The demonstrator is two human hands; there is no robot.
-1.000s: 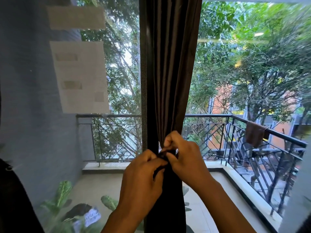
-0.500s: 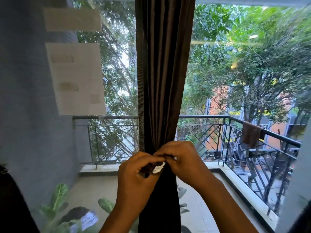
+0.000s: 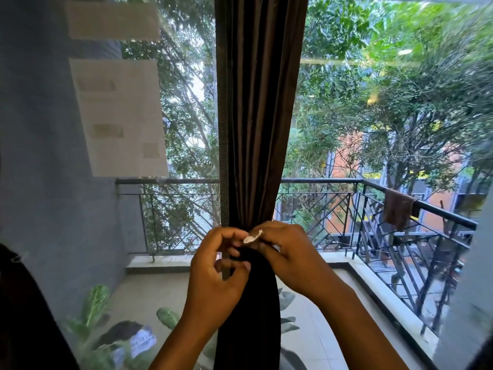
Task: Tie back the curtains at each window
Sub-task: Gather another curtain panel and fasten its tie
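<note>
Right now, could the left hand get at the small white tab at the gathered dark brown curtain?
Probably yes: the left hand sits beside the small white tab, which the right hand pinches; nothing lies between.
</note>
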